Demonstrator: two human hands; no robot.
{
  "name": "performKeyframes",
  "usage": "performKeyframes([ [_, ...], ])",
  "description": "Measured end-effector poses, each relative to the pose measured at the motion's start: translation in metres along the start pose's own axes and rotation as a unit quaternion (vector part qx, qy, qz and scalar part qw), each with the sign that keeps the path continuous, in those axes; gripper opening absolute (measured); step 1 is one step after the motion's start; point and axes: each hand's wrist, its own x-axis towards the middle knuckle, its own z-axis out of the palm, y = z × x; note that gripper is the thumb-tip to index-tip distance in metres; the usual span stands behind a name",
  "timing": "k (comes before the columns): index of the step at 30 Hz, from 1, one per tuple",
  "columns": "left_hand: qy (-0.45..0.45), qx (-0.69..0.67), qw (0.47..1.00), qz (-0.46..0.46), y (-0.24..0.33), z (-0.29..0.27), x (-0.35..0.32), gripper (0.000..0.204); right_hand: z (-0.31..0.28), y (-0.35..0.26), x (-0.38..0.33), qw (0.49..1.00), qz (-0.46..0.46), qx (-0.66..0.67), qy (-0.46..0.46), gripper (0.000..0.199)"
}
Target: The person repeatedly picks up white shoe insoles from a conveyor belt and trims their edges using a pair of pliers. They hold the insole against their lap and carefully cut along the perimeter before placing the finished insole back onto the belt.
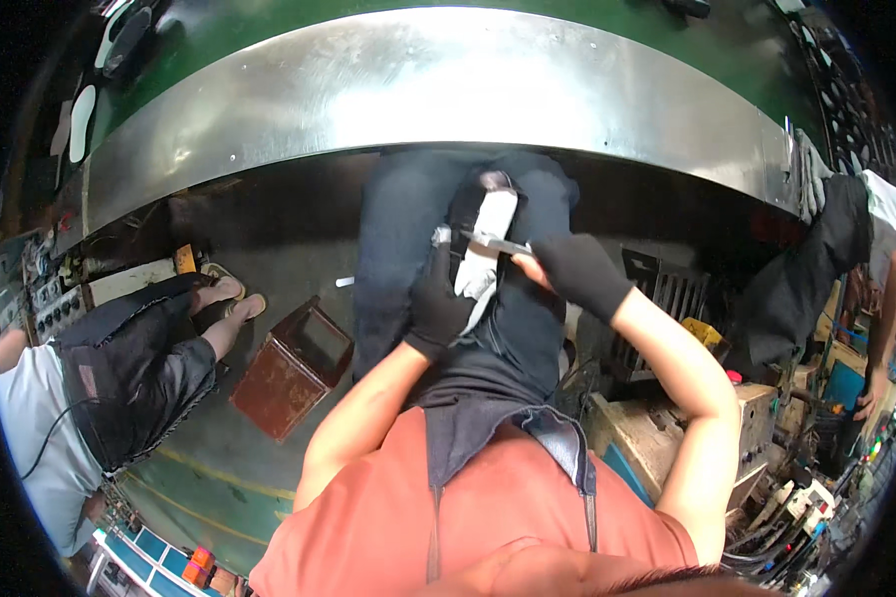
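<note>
left hand (440,304): at one white piece (494,215) | right hand (573,273): gripping one tool (509,246)

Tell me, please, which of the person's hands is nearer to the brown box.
Left: the left hand is right of the brown box; the right hand is farther right.

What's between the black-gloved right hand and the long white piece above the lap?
In the head view, a slim grey metallic tool, held in the right hand, spans the gap and overlaps the long white piece; whether it touches is unclear.
</note>
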Motion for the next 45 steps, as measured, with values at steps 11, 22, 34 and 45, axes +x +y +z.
performKeyframes([
  [11,0.005,-0.04,0.999,-0.033,0.014,-0.011,0.035,0.054,-0.045,0.014,0.011,0.927,0.028,0.245,-0.282,0.051],
  [22,-0.058,-0.085,0.994,0.041,0.0,-0.023,-0.003,0.09,0.016,-0.042,-0.026,0.955,-0.106,0.276,0.026,0.026],
  [34,0.066,-0.12,0.983,-0.125,-0.033,0.013,-0.05,0.034,0.015,-0.056,-0.082,0.956,0.08,0.23,-0.166,0.042],
  [45,-0.101,-0.169,0.974,-0.113,-0.035,-0.003,-0.058,0.103,0.024,-0.066,-0.054,0.994,-0.057,0.054,-0.082,0.032],
])
